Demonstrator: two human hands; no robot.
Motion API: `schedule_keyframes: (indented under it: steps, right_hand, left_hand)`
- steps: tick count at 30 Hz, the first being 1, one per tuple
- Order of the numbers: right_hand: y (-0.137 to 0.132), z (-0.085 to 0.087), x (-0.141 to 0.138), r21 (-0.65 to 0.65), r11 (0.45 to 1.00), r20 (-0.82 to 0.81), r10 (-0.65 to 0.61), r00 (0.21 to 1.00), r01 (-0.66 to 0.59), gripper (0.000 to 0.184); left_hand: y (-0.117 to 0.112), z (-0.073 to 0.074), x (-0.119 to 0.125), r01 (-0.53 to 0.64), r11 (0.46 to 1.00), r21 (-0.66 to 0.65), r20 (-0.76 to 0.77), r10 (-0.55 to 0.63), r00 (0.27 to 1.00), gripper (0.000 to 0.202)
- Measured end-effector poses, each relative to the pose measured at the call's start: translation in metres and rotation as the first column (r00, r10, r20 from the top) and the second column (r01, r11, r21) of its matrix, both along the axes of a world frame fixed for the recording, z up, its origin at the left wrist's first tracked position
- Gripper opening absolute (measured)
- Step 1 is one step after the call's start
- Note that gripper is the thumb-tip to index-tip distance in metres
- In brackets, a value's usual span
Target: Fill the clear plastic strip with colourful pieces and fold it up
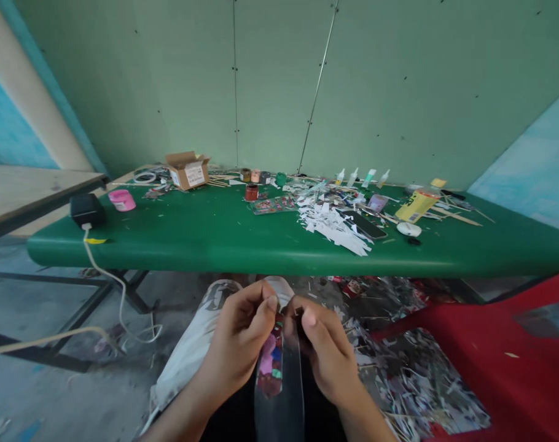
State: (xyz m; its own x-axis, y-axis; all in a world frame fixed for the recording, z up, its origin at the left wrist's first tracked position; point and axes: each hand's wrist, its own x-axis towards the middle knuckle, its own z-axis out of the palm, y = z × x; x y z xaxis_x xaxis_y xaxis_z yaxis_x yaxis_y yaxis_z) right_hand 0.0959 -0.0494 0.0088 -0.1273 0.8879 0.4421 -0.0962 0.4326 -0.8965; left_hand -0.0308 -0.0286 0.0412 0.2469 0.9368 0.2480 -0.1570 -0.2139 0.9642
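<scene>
My left hand and my right hand are both pinched on the top end of a clear plastic strip, low in the picture, below the front edge of the green table. The strip hangs down between my wrists. Small coloured bits, pink, blue, green and red, sit inside or on its left half. My thumbs and forefingers are pressed together at the strip's upper edge. My lap and a white printed garment lie under the hands.
On the table lie a heap of white paper scraps, a phone, a yellow tube, small paint pots, a cardboard box, a pink tape dispenser and a black adapter with cable. A red chair stands right. Scraps litter the floor.
</scene>
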Motion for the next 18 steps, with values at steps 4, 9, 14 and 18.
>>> schedule_keyframes:
  steps: [4, 9, 14, 18]
  right_hand:
    - [-0.0016, -0.0062, -0.0082, 0.048, 0.993, 0.009, -0.111, 0.994, 0.11, 0.039]
    - [-0.0035, -0.0047, -0.0103, 0.109, 0.979, 0.066, -0.178, 0.982, 0.17, 0.034]
    - [-0.0037, -0.0027, -0.0095, 0.135, 0.978, 0.092, -0.175, 0.98, 0.161, 0.034]
    - [-0.0038, -0.0019, -0.0101, 0.132, 0.978, 0.077, -0.175, 0.982, 0.164, 0.034]
  left_hand:
    - [-0.0042, -0.0006, -0.0011, -0.016, 0.998, 0.059, -0.064, 0.02, 0.998, 0.028]
    - [-0.0062, -0.0026, -0.0029, 0.033, 0.994, 0.102, -0.117, -0.021, 0.993, 0.029]
    - [-0.0056, -0.0026, -0.0012, 0.034, 0.996, 0.085, -0.095, -0.026, 0.995, 0.028]
    - [-0.0047, -0.0015, 0.0, 0.025, 0.997, 0.07, -0.086, -0.019, 0.996, 0.027]
